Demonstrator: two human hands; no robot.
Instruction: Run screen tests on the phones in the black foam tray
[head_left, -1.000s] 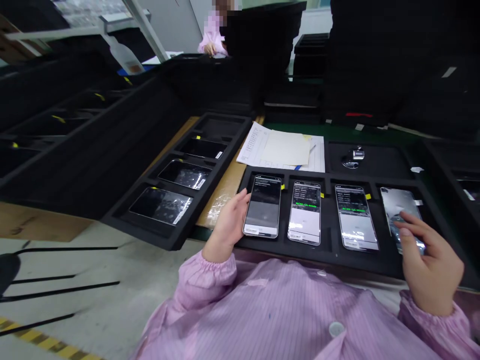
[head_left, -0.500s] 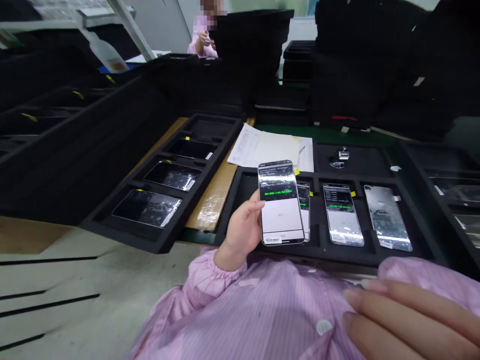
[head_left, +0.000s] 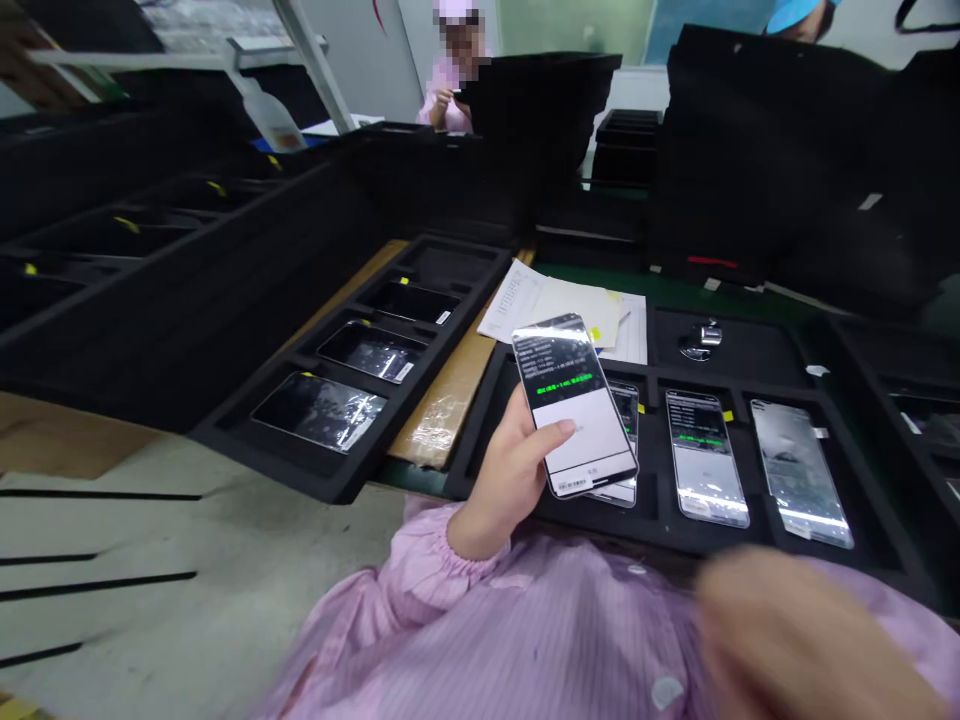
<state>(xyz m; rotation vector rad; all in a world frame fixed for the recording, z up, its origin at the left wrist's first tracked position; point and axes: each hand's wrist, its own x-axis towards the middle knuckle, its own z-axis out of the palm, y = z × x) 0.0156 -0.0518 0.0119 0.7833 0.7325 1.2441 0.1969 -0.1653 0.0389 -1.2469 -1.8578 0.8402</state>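
My left hand (head_left: 514, 475) is closed around a smartphone (head_left: 577, 400), its thumb lying over the lit screen. The screen shows green text on a dark band above a white area, and the phone tilts to the left. Partly hidden behind it, another phone (head_left: 626, 420) rests in a black foam tray (head_left: 652, 530). To the right in that tray lie a lit phone (head_left: 705, 455) and a phone with a silvery, reflective face (head_left: 801, 470). My right hand (head_left: 802, 640) is at the lower right, smeared by motion, away from the phones.
On the left, a second foam tray (head_left: 330, 480) holds several dark-screened phones. Papers (head_left: 517, 300) lie behind the held phone, near a small metal object (head_left: 703, 340). Tall stacks of black trays (head_left: 757, 160) stand at the back. A co-worker (head_left: 450, 100) is beyond them.
The held phone has tilted to the left, and my left thumb has moved from its edge onto the screen. My right hand has changed shape and blurred. The whole view has shifted slightly.
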